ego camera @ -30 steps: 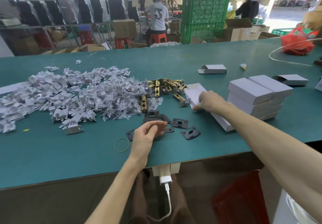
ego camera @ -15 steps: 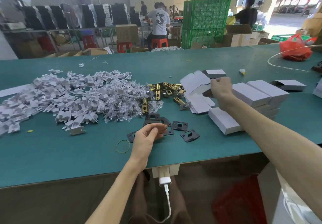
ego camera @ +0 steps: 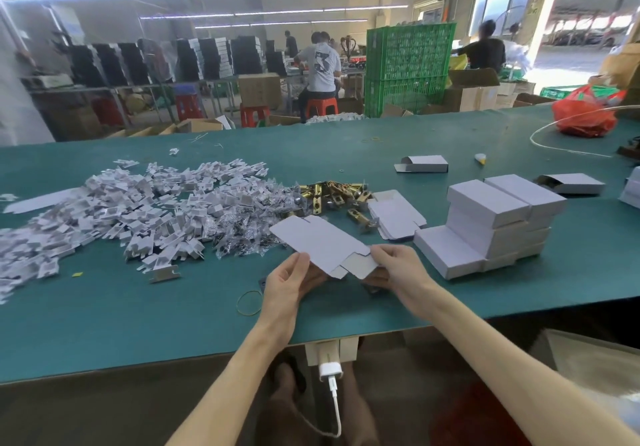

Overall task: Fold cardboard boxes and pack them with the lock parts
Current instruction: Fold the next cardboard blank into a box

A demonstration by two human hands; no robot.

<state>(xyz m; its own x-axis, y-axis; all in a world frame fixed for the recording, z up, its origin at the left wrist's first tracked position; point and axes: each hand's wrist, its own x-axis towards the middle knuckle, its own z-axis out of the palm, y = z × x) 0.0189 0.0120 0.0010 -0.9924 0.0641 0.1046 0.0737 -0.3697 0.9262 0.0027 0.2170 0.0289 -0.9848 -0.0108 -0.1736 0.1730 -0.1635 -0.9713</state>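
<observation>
Head view: a flat white box blank [ego camera: 318,241] is held just above the green tabletop [ego camera: 104,324], near its front edge. The left hand [ego camera: 287,286] and right hand [ego camera: 398,272] each close their grip on its near end, pinching it. Brass latch parts [ego camera: 332,196] lie behind it, folded boxes [ego camera: 495,217] stacked to the right, a rubber band [ego camera: 249,302] beside the left wrist.

A large number "3" stands on the back of a seated worker's white shirt [ego camera: 320,64], upper middle of the frame; nothing else reads.
</observation>
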